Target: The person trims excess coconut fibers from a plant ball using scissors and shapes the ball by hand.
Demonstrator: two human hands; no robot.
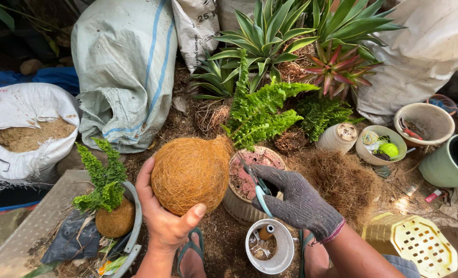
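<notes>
The coir-wrapped ball (190, 175) resting against the left hand's fingers (145, 177) is showing golden brown under bright green fern fronds (260, 116). A dark grey knitted glove (298, 201) with a maroon cuff is covering the right hand, whose fingers are gripping teal-handled scissors (261, 195). Just below those fingers a white cup (270, 247) is sitting, and far to their right a pale yellow lattice-patterned crate (419, 242) is lying.

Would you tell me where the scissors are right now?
In the head view, the scissors sit just right of centre, held in the gloved right hand beside the fibre ball.
</notes>
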